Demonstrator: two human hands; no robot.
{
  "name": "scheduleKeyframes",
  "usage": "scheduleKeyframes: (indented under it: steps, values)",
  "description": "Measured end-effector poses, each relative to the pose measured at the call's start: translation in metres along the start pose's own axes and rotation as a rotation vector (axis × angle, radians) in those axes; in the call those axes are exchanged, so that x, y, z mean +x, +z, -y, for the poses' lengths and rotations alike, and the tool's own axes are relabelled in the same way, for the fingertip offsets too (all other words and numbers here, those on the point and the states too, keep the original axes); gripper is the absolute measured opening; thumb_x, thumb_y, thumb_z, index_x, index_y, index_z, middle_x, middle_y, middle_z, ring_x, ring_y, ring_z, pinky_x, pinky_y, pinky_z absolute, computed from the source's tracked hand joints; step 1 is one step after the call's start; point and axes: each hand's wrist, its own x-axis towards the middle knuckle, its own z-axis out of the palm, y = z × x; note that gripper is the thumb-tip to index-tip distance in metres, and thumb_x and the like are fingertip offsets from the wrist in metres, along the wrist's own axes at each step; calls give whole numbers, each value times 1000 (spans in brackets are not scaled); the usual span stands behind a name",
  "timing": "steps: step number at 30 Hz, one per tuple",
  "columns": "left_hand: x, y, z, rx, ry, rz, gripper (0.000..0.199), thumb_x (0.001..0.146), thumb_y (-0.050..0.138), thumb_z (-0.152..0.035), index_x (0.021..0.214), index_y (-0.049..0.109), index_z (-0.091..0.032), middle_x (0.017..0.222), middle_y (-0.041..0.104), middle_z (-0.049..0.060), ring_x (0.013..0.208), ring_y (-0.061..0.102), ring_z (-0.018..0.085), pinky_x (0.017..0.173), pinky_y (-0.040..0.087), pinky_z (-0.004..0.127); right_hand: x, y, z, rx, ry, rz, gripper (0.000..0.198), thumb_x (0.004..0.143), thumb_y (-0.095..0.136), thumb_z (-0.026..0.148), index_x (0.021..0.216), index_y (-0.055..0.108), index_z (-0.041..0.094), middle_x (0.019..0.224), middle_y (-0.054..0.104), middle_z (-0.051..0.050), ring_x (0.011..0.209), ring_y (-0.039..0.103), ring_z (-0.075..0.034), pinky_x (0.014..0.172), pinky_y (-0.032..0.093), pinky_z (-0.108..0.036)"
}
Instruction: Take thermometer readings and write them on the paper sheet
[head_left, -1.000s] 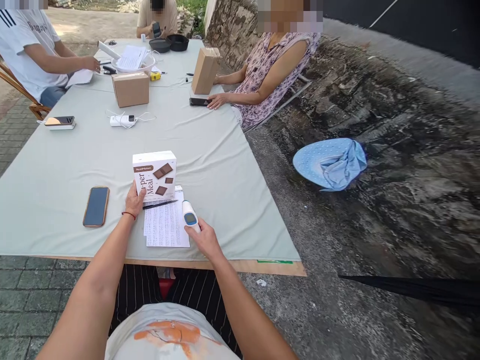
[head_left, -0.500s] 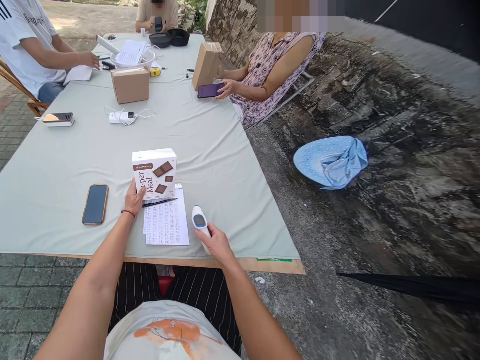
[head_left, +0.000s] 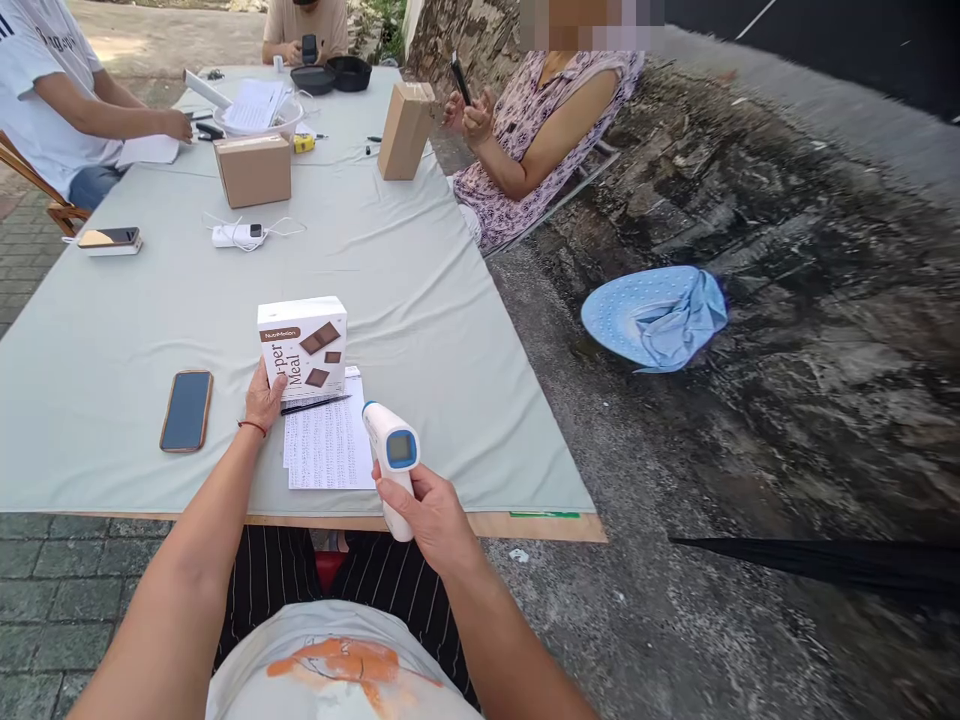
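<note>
Right hand point(head_left: 435, 517): fingers point(head_left: 399, 492) are wrapping closed around the grip of a white-and-blue thermometer gun point(head_left: 393, 457), holding it raised over the near edge of the tabletop point(head_left: 450, 330), just right of the printed sheet point(head_left: 327, 448), its screen facing the wearer.

Left hand point(head_left: 262, 397): fingers are resting loosely curled against the lower left corner of a white snack box point(head_left: 303, 346), which is standing upright just beyond the printed sheet.

Black pen point(head_left: 315, 404): lying across the sheet's far end, at the box's foot.

Phone point(head_left: 186, 410): lying flat, left of the box, apart from it.
</note>
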Motion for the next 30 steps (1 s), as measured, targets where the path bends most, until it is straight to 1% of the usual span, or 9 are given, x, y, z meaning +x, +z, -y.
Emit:
scheduleKeyframes:
  steps: [6, 9, 12, 14, 16, 19, 24, 26, 30]
  values:
    - [0, -1, 0, 8, 10, -1, 69, 91, 41, -71, 139, 50, -22, 132, 63, 12, 122, 58, 29, 104, 47, 45, -2, -5, -7, -73, -48, 12, 50, 67, 75, 63, 85, 71, 16, 80, 66, -5, 74, 54, -17, 67, 45, -30]
    - [1, 0, 2, 9, 28, -1, 68, 92, 41, -70, 140, 49, -22, 132, 63, 11, 122, 58, 28, 104, 47, 44, 14, -14, -21, -184, -116, 4, 49, 74, 71, 59, 99, 71, 17, 90, 70, -6, 82, 59, -20, 73, 48, -32]
    - [1, 1, 5, 10, 10, -10, 69, 91, 43, -70, 139, 50, -22, 131, 63, 12, 122, 58, 29, 104, 46, 46, 42, -31, -44, -506, -194, -129, 54, 77, 68, 49, 122, 65, 20, 110, 69, -9, 98, 61, -25, 82, 49, -36]
    - [1, 1, 7, 11, -10, -17, 69, 90, 44, -71, 139, 50, -22, 131, 63, 12, 124, 57, 30, 105, 46, 47, 62, -45, -59, -819, -184, -237, 52, 79, 67, 41, 126, 62, 20, 111, 68, -11, 103, 60, -27, 84, 47, -36]
    - [1, 2, 8, 10, -17, -17, 69, 90, 44, -71, 139, 50, -22, 131, 62, 12, 124, 57, 30, 105, 46, 48, 79, -57, -70, -1061, -151, -269, 49, 82, 66, 34, 128, 59, 19, 113, 67, -12, 106, 59, -28, 84, 45, -35]
    - [1, 1, 9, 11, -7, -10, 70, 89, 45, -70, 138, 50, -21, 131, 62, 13, 122, 58, 30, 104, 46, 47, 94, -70, -79, -1270, -113, -270, 48, 86, 65, 32, 131, 55, 18, 115, 66, -13, 107, 58, -27, 85, 43, -34]
    - [1, 1, 10, 19, -18, -10, 71, 86, 53, -70, 138, 51, -21, 128, 64, 12, 119, 59, 31, 101, 48, 47, 104, -78, -79, -1426, -68, -244, 39, 91, 60, 35, 126, 57, 17, 113, 65, -14, 105, 58, -28, 85, 40, -36]
    - [1, 1, 10, 16, -10, -8, 71, 85, 55, -69, 138, 50, -22, 127, 65, 12, 118, 60, 30, 100, 49, 47, 106, -77, -79, -1442, -74, -287, 39, 89, 62, 35, 123, 58, 17, 117, 63, -16, 109, 56, -30, 87, 40, -39]
    - [1, 2, 10, -4, 19, -5, 70, 86, 54, -68, 138, 49, -22, 129, 63, 12, 122, 58, 30, 103, 48, 47, 114, -57, -80, -1363, -335, -336, 42, 87, 57, 25, 129, 56, 17, 133, 57, -18, 120, 48, -32, 95, 38, -43]
